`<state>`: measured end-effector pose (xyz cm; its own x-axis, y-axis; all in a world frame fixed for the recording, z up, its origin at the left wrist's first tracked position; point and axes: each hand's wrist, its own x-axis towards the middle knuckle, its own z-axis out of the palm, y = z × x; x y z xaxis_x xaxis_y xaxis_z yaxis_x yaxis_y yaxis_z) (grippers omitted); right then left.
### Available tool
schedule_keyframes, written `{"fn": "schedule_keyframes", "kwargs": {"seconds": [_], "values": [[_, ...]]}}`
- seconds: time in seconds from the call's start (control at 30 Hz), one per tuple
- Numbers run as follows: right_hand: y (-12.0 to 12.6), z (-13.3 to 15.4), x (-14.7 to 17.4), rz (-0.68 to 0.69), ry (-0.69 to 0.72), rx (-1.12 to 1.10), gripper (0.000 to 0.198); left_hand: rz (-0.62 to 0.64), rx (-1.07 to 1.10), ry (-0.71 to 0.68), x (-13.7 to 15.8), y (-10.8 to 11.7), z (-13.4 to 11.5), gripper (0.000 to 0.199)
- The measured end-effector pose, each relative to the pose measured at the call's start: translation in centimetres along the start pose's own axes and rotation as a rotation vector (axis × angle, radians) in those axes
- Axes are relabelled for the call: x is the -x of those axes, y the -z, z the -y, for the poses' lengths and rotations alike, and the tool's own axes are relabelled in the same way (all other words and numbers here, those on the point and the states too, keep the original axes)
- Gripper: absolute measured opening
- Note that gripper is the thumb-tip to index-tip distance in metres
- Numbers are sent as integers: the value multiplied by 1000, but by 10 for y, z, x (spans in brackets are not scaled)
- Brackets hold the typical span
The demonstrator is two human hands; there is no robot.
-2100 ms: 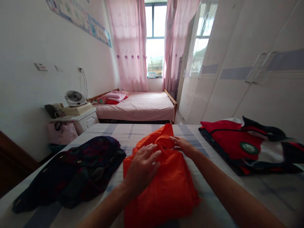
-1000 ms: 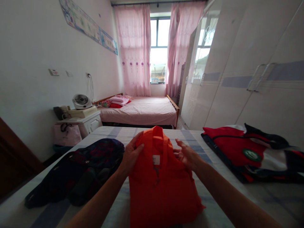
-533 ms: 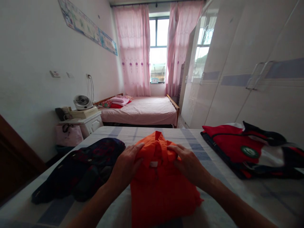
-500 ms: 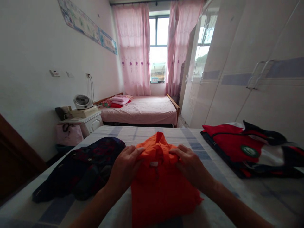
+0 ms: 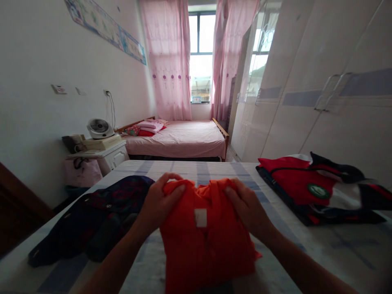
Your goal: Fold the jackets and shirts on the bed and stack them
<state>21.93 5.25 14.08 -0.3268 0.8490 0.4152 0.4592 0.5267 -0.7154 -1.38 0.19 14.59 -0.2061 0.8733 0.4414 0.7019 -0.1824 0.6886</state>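
- Where the striped sheet [image 5: 346,255] ends at its far edge, a strip of it shows beyond the orange garment [image 5: 211,247]; more lies between that and the red-topped pile [image 5: 295,179] to the right.
- Forearms [image 5: 121,259] reach forward; left hand [image 5: 159,202] and right hand [image 5: 248,206], nearly closed, grip the garment's upper corners.
- Counted: one orange garment, one dark garment [image 5: 88,224] just left.
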Motion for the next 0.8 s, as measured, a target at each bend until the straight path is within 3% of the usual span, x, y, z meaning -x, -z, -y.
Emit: {"fn": "schedule_keyframes", "kwargs": {"seconds": [0.1,0.2,0.27,0.33,0.4,0.43,0.6,0.8], "values": [[-23,-30,-43,55,-133,201,25,21,-210,61,-32,-29,18,38],[-36,-45,-58,25,-161,300,30,-23,-323,31,-32,-49,29,46],[-40,-37,-49,-40,-21,360,41,-17,-416,-119,-16,-55,25,45],[-44,-25,-32,-58,210,433,43,35,-510,-280,4,-59,19,43],[-52,-21,-19,14,375,490,44,93,-558,-347,17,-66,19,43],[-57,-24,-15,73,386,511,45,111,-569,-345,20,-70,22,44],[-86,-76,-16,305,97,543,55,165,-605,-233,18,-97,57,46],[-92,-94,-18,287,119,560,55,196,-593,-216,18,-100,64,48]]}}
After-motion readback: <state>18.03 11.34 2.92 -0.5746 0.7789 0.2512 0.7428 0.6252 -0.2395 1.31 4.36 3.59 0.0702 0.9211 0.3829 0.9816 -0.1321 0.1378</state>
